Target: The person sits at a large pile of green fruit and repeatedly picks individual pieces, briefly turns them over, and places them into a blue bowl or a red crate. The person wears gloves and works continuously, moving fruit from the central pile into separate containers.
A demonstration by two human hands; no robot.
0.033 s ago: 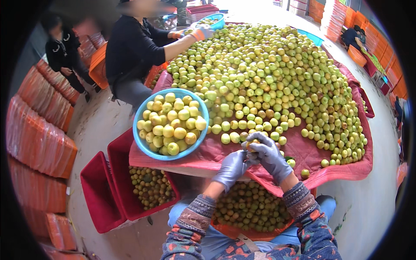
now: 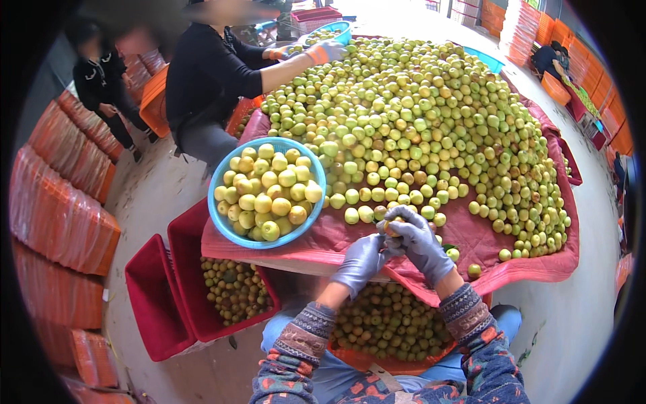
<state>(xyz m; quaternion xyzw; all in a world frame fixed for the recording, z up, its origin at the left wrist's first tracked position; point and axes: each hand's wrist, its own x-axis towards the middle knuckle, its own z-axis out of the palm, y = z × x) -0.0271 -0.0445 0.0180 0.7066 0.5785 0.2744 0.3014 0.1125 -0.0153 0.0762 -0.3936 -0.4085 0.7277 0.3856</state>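
Note:
Both my hands wear grey gloves and meet over the near edge of the table. My right hand (image 2: 422, 244) is closed round a small brownish-yellow round fruit (image 2: 393, 229), mostly covered by the fingers. My left hand (image 2: 358, 264) is closed beside it, fingertips touching the right hand; what they pinch, if anything, is hidden. Just beyond lies a large heap of yellow-green round fruit (image 2: 417, 128) on a red padded cloth (image 2: 471, 232). To the left, a blue round basket (image 2: 217, 219) full of paler yellow fruit rests on the table's corner.
Below my hands, between my knees, sits an orange crate (image 2: 377, 364) of browner fruit. Red bins (image 2: 156, 296) stand on the floor at left, one partly filled. A co-worker (image 2: 212, 81) in black tips a blue basket (image 2: 342, 34) across the heap. Stacked orange crates (image 2: 64, 209) line the left.

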